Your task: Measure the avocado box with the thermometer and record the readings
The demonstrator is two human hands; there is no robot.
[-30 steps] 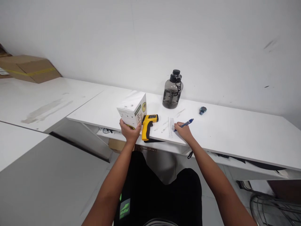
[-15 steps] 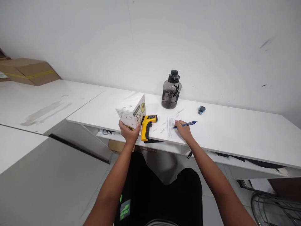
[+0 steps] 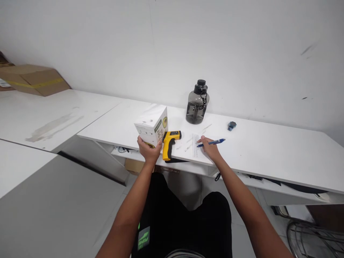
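My left hand (image 3: pixel 150 149) grips the lower near end of a white printed cardboard box (image 3: pixel 151 123), tilted over the desk's front edge. An avocado picture and lettering show on its right side. Just right of that hand lies a yellow and black infrared thermometer gun (image 3: pixel 169 145), its grip toward me. My right hand (image 3: pixel 210 148) is closed around a blue pen (image 3: pixel 215 142), the tip pointing left. Under the tip is a narrow strip of paper (image 3: pixel 195 146) covered with small writing, too fine to read. Part of the paper's right side is hidden by the fingers.
A dark translucent water bottle (image 3: pixel 197 104) stands near the wall. To its right sits a small blue-black object (image 3: pixel 232 125). A taped cardboard carton (image 3: pixel 34 80) rests on the far left table. Below the white desk (image 3: pixel 274 150) runs a shelf holding several items.
The whole view has shifted slightly, moving the desk items a little to the right. My right hand still holds the pen at the paper, and my left hand keeps the box.
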